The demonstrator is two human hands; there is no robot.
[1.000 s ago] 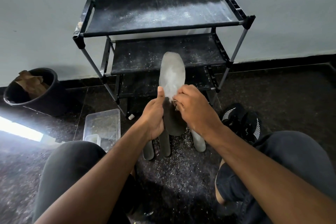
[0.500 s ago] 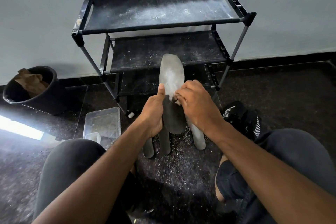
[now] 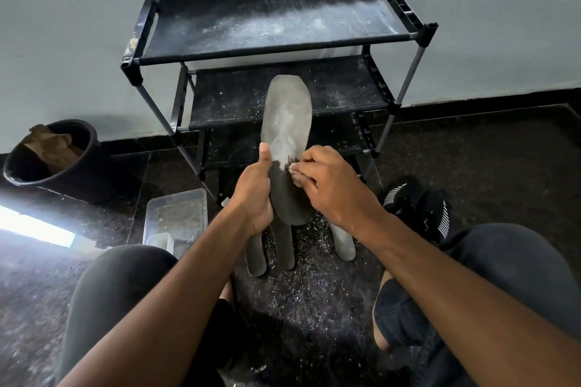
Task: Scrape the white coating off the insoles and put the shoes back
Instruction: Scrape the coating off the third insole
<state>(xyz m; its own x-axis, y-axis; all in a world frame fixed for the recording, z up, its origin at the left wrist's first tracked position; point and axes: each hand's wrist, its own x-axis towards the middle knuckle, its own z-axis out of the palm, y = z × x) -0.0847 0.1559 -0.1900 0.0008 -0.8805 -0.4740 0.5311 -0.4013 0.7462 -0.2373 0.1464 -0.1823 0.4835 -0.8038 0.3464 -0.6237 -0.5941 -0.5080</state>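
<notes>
Half the held insole (image 3: 287, 122) is scraped dark, its toe half white, gripped at the heel by the left hand (image 3: 253, 198) before the shoe rack (image 3: 276, 50) while the right hand (image 3: 327, 182) pinches a small scraper; three insoles (image 3: 284, 248) and the sneakers (image 3: 415, 207) wait below.

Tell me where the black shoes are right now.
Head view: the black shoes sit on the dark floor at right, just beyond the person's right knee and right of the shoe rack.

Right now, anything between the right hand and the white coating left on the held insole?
Nothing visible. The right hand works at the coating's lower edge on the insole, which the left hand grips upright; the coated stretch above is bare.
</notes>
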